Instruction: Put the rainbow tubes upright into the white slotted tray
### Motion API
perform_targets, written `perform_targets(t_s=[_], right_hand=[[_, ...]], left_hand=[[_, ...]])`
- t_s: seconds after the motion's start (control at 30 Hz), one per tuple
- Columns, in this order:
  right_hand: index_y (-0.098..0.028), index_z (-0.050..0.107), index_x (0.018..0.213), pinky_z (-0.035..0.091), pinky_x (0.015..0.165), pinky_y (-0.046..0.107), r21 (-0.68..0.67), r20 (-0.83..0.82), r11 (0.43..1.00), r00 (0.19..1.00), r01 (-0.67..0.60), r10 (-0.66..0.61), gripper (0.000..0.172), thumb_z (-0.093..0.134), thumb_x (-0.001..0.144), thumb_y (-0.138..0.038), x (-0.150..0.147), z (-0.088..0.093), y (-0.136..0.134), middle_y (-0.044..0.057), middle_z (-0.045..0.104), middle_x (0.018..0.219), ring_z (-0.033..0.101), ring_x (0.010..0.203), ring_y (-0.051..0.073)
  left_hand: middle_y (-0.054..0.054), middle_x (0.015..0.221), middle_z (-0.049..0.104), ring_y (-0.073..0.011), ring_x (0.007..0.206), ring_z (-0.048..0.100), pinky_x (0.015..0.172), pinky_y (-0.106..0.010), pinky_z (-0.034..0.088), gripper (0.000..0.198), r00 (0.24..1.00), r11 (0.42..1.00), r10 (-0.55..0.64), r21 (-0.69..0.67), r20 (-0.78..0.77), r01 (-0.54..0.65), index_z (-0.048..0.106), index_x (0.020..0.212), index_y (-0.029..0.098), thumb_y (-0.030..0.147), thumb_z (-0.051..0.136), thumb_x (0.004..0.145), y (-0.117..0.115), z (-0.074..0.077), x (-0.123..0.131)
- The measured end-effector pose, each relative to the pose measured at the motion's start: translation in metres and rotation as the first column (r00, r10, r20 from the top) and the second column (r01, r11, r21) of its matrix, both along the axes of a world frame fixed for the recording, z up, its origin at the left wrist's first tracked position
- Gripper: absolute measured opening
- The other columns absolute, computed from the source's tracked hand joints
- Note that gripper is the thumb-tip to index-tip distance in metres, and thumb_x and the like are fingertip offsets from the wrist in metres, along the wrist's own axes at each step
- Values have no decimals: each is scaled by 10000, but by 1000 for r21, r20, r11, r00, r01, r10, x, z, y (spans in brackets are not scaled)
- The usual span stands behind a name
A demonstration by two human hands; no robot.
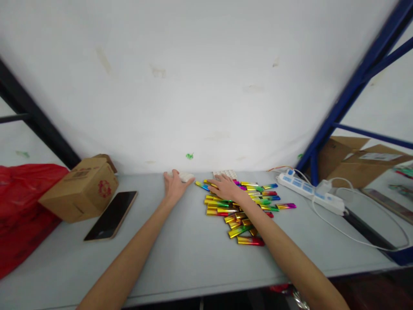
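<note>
No legible txt or nos.

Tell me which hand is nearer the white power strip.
Right. The right hand lies over the shiny multicoloured pieces, to the left of the power strip; the left hand is farther left, at a white item by the wall.

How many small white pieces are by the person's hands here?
2. One white piece is at the left hand, partly covered; the other white piece lies just beyond the right hand, near the wall. More may be hidden under the glossy pile.
</note>
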State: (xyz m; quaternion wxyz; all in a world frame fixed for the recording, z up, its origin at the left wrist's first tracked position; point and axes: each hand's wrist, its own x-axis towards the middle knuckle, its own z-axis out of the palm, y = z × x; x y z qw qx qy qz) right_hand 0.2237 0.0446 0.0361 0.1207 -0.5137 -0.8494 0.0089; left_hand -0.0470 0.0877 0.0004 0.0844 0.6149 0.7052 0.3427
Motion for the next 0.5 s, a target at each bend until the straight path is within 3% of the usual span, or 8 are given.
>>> perform_targets(t_s=[0.1,0.17,0.37,0.5], right_hand=[[-337,727,1643,410,1382,555,-31,-2,997,997,-72,72,469,540,1248,-508,6,-6,-8,138,665,1721,568,1638,306],[-314,715,1659,412,1389,541,-24,-6,992,992,-125,124,480,528,1254,-490,13,-8,-13,143,643,1748,553,1656,307],[-252,731,1641,490,1326,525,-61,-10,984,986,-165,164,500,455,1274,-452,24,-9,-22,170,681,1694,659,1547,332],[-235,794,1546,511,1298,494,-65,-58,973,974,-220,217,446,494,1266,-409,28,-3,-22,169,748,1602,707,1481,316]], left_hand=[[-335,1483,578,-569,1413,630,1212,-647,498,916,973,991,23,-120,-230,-52,608,1480,100,849,725,968,-5,8,16],[-345,1460,620,-563,1416,636,1209,-637,501,934,939,982,-36,-189,-342,-32,662,1504,74,876,597,1030,-10,12,21],[-275,1516,670,-473,1424,649,1200,-568,520,594,897,968,-170,-240,-408,75,764,1537,182,577,520,1166,-20,19,7],[-245,1650,617,-450,1501,601,1260,-551,496,518,864,960,-240,-241,-442,143,741,1609,232,429,560,1165,-32,25,-10]])
